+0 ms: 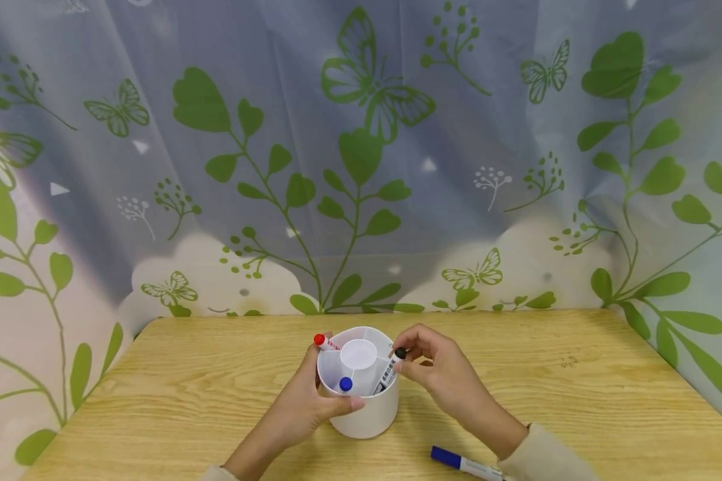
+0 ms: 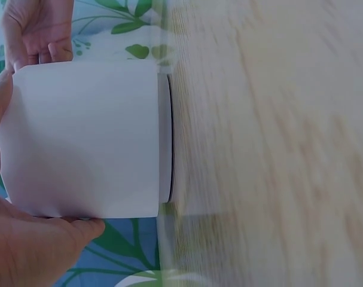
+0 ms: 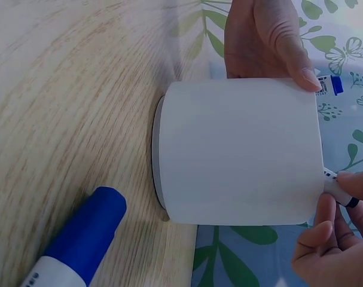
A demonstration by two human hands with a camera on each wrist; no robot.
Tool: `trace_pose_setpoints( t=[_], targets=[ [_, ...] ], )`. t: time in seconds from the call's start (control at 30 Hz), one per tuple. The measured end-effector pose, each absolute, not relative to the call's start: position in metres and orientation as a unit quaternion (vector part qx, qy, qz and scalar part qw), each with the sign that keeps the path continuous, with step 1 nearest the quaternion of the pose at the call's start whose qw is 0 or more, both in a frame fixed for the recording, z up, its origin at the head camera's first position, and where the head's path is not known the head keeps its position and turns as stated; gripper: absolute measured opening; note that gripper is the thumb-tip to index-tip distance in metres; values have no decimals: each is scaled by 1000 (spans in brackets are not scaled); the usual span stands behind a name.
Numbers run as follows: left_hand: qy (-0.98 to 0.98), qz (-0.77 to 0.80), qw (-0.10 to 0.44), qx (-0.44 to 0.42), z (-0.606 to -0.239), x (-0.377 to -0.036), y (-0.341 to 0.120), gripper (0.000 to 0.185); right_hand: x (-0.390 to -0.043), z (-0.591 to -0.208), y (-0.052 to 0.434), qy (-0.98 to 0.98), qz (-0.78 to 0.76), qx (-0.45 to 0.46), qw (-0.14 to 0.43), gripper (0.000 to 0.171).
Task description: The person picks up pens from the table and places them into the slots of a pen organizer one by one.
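Leafy green-print curtains hang close behind the wooden tabletop (image 1: 577,387), which lies bare left and right of the white pen holder (image 1: 364,414) standing near its front middle. Left hand (image 1: 303,407) curls around the holder's rim. Right hand (image 1: 439,371) pinches a black-capped marker (image 1: 390,369) leaning inside a compartment.

I count four markers: red-capped (image 1: 323,343), blue-capped (image 1: 345,384) and black-capped (image 1: 390,369) in one white holder (image 1: 364,414), plus a second blue one (image 1: 464,462) lying on the desk (image 1: 577,401). Two hands.
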State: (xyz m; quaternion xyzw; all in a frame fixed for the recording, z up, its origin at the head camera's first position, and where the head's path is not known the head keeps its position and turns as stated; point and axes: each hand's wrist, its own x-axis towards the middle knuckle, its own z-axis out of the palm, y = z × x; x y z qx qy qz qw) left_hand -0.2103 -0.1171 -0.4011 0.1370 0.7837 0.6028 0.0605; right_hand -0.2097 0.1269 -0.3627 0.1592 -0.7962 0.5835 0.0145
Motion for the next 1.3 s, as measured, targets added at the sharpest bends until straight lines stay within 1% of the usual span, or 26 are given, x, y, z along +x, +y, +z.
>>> trace_pose_setpoints(
  t=[0.27,0.5,0.63,0.8,1.07,1.13,1.3],
  targets=[
    [776,610,65,146,-402,-210,-120,95,-209,-364,127,-795,582,168,6,23],
    [778,607,59,149,-400,-209,-122,102,-208,-365,129,-800,572,179,8,24],
    [782,600,66,158,-399,-208,-125,97,-205,-364,132,-803,569,177,5,27],
    [777,600,85,173,-398,-209,-132,97,-201,-361,143,-808,568,159,3,27],
    [772,597,94,198,-397,-209,-139,99,-195,-362,164,-824,551,129,5,24],
    [773,595,95,196,-396,-209,-140,98,-193,-363,170,-826,549,126,3,24],
    [793,571,76,198,-394,-207,-141,96,-187,-366,182,-828,549,114,-2,25]
  ],
)
